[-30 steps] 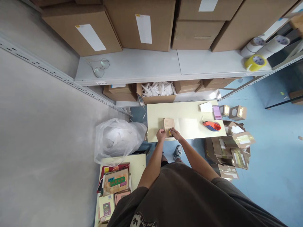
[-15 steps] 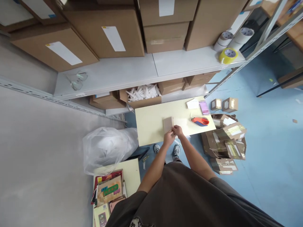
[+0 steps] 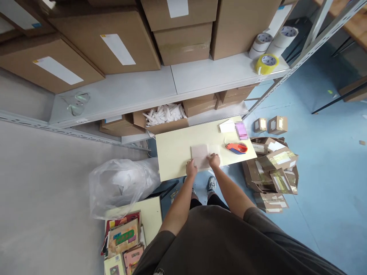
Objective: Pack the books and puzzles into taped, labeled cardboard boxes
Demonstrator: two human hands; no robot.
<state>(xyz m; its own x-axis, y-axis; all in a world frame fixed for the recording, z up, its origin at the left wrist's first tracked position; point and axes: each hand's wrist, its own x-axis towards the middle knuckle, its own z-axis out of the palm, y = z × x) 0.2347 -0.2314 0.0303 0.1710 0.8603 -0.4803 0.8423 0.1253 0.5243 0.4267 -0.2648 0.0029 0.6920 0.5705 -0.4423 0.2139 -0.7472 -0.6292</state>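
A pale pinkish sheet [image 3: 200,152] lies spread on the cream table [image 3: 172,152], with a crease or seam across its middle. Whether it is paper, thin card or a booklet cannot be made out. My left hand [image 3: 191,168] is closed on its lower left edge. At its right side my right hand [image 3: 213,160] is closed, fingertips on the edge. A whitish sheet [image 3: 213,148] lies just beyond the right hand. Farther right on the table rests an orange and blue tape dispenser [image 3: 236,148], beside a white paper [image 3: 227,126] and a blurred purple item [image 3: 241,130].
A shelf [image 3: 143,86] with cardboard boxes, glasses [image 3: 78,103] and tape rolls [image 3: 266,63] stands ahead. Flattened and small cartons [image 3: 272,164] pile on the right floor. To the left are a plastic bag [image 3: 123,183] and old books [image 3: 123,236] on another table.
My hands have moved apart, the left one leftward. The pale sheet, narrow and folded before, now lies wider between them. The camera view has shifted slightly.
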